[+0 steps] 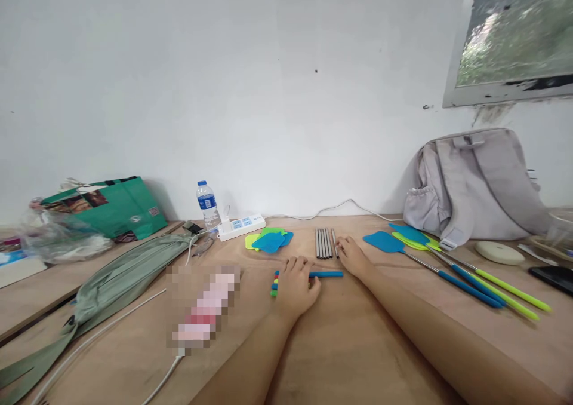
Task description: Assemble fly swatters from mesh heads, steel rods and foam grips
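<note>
My left hand [295,285] lies over a row of coloured handles, its fingers slightly spread and the thumb out to the side. A blue handle [329,274] sticks out to the right from under it; green, yellow and red ends show at its left, and the rest is covered. Further back, several silver metal rods [323,244] lie side by side. The fingertips of my right hand [353,257] are closed at the rightmost metal rod [335,244]. Behind my left hand is a small pile of blue and yellow-green fly swatter heads [270,241].
Several whole fly swatters [452,273] lie to the right, before a grey backpack [478,184]. A white power strip [242,227], a water bottle [208,205] and a pixelated pink object [208,309] are on the left. Beyond them are a grey-green bag [129,273] and a green bag [129,208].
</note>
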The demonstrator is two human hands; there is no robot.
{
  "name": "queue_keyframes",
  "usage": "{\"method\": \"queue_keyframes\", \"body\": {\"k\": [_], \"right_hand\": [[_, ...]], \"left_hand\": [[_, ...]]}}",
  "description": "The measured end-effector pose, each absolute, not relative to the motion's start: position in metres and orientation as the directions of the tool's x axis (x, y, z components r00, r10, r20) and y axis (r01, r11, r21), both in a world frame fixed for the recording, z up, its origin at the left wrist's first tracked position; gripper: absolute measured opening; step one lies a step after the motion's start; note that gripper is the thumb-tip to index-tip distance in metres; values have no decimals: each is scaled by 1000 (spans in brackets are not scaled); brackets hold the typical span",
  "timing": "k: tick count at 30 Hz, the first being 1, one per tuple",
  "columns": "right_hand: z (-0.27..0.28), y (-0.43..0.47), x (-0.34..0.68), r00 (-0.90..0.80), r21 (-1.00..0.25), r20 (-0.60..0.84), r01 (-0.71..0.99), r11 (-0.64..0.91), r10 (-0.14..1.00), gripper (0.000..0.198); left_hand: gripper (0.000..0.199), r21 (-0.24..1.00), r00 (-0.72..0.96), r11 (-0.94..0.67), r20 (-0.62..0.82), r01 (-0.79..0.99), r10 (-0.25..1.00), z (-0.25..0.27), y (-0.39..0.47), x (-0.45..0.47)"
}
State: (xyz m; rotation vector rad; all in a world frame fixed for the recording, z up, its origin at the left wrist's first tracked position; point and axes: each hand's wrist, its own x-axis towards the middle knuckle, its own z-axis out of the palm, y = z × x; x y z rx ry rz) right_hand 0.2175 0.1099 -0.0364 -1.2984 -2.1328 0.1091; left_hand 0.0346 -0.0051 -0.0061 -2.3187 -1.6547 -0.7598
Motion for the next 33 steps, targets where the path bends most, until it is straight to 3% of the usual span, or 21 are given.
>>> {"method": "queue_keyframes", "body": {"k": [7, 15, 19, 23, 27, 33], "right_hand": [[-38, 120, 217, -323, -436, 418, 749, 499, 849, 9], [-45, 131, 225, -60, -645, 419, 683, 343, 906, 8], [-45, 135, 235, 125, -809, 412, 505, 299, 903, 10], [-42, 136, 244, 277, -931, 344, 222, 288, 897, 21], [-39, 129, 247, 291, -953, 274, -48, 300, 917, 32], [-37, 100, 242, 270, -914, 185, -306, 266, 945, 25]], "left_hand": [[24, 99, 343, -426, 446, 899, 827, -10, 0, 50], [17, 150, 386, -472, 393, 869, 835, -9, 2, 47], [17, 173, 389, -474, 368, 864, 844, -9, 2, 46], [19, 201, 403, -502, 386, 841, 830, -10, 1, 44], [25, 220, 406, -520, 408, 826, 818, -10, 1, 43], [30, 212, 405, -505, 381, 837, 831, -11, 2, 43]]}}
